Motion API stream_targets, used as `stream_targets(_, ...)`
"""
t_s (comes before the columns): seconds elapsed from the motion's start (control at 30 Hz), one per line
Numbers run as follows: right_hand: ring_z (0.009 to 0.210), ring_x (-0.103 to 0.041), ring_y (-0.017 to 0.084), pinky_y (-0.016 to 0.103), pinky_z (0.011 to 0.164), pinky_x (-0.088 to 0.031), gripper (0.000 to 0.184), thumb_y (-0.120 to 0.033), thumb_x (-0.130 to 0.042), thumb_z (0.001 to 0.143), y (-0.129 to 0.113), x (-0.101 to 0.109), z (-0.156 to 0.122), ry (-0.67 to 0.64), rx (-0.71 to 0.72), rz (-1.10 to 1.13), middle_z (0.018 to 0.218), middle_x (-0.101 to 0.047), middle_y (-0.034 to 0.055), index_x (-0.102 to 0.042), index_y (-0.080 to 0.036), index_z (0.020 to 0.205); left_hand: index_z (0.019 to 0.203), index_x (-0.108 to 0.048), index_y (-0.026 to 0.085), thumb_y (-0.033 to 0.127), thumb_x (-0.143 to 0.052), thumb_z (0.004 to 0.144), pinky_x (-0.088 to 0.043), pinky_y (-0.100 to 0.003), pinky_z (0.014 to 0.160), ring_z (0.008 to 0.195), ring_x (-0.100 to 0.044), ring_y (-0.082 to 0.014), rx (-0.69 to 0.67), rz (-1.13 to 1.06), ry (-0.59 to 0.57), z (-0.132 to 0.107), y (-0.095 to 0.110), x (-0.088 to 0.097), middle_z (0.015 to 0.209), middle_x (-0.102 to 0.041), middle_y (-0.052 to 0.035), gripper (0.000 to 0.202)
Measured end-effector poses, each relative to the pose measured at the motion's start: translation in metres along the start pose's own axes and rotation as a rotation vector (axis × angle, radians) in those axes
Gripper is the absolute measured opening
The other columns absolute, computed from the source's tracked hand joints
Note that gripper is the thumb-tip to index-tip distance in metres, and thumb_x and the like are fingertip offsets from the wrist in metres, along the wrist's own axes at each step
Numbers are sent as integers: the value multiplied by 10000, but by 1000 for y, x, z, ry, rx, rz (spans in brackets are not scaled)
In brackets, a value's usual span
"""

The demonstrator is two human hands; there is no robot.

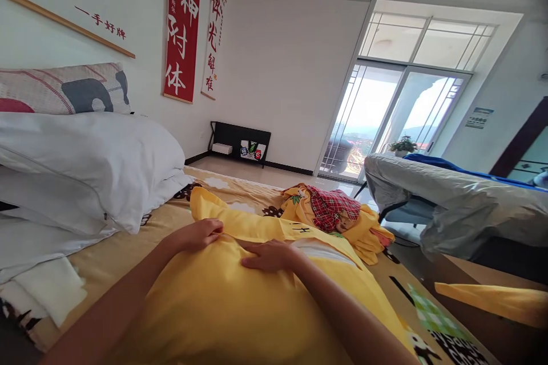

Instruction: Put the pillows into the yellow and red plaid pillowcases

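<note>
A plump yellow pillow (222, 302) lies on the bed in front of me. My left hand (201, 234) rests on its upper left part, fingers curled and pinching the yellow cloth at the edge. My right hand (268, 255) lies flat on top of the pillow, fingers stretched out and pointing left. A white inner lining (321, 250) shows at the pillow's open end, just right of my right hand.
White pillows (89, 165) are stacked at left, with a patterned pillow (64, 88) above them. A heap of yellow and red checked cloth (334, 211) lies further along the bed. An ironing board (449, 194) stands at right. Folded white cloth (51, 288) lies near left.
</note>
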State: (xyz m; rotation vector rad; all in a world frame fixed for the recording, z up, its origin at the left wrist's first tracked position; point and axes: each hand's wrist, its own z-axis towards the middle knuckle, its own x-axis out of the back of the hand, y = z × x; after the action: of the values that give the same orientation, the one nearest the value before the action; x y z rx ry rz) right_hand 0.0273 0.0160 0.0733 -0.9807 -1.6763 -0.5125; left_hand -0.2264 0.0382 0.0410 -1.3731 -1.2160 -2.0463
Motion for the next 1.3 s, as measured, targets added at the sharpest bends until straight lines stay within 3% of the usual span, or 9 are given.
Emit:
stream_targets(0.17,1236,-535,379,551,1007,-397,761,-763,-292,851,-6,-3,6,-30,15,-63,1363,-580,101,-461,-301,1432,806,-467,200,316,-406,847,-422,-332,805,859,-533,-217,26,-48,75,4,3,-5,915,-577,-72,137)
stream_targets(0.27,1231,-540,374,538,999,-403,749,-741,-321,854,-6,-6,8,-19,19,-78,1347,-592,108,-453,-290,1437,795,-465,209,347,-412,855,-419,-330,764,814,-528,-217,22,-101,116,5,3,-7,867,-568,-60,160)
stream_targets(0.4,1211,-554,378,541,986,-406,750,-746,-329,850,-2,-10,11,1,44,-54,1348,-591,110,-445,-296,1439,775,-473,210,390,-463,839,-406,-306,702,751,-513,-201,23,-165,97,6,1,-7,802,-563,-36,191)
stream_targets(0.57,1211,-556,366,524,988,-409,728,-738,-328,855,2,-14,15,-10,43,-53,1351,-588,103,-476,-300,1417,790,-467,205,351,-453,833,-394,-308,721,773,-518,-206,34,-114,43,8,3,-7,855,-568,-49,153)
stream_targets(0.7,1240,-526,368,515,1010,-386,792,-755,-309,852,4,-21,17,24,-1,-6,1362,-563,158,-458,-241,1436,783,-432,209,358,-443,825,-387,-305,731,786,-514,-206,63,-89,30,12,6,-10,859,-556,-46,155)
stream_targets(0.9,1289,-471,297,439,1057,-331,695,-669,-353,907,15,-18,-8,169,84,111,1460,-466,100,-303,-316,1504,789,-430,193,506,-465,832,-366,-279,659,714,-451,-165,61,-242,116,7,-2,-20,772,-509,-2,318)
stream_targets(1.1,1123,-539,282,411,931,-396,492,-509,-432,946,-5,-1,-37,472,74,-137,1237,-596,114,-479,-255,1365,754,-387,195,583,-514,814,-301,-239,566,637,-354,-117,30,-464,226,-6,14,-17,681,-366,47,412)
stream_targets(1.3,939,-582,202,321,793,-409,213,-266,-403,975,-26,8,-22,665,112,-265,1009,-654,59,-597,-196,1026,772,-399,193,579,-507,832,-306,-243,580,654,-352,-121,15,-462,211,-10,29,-10,692,-357,44,406)
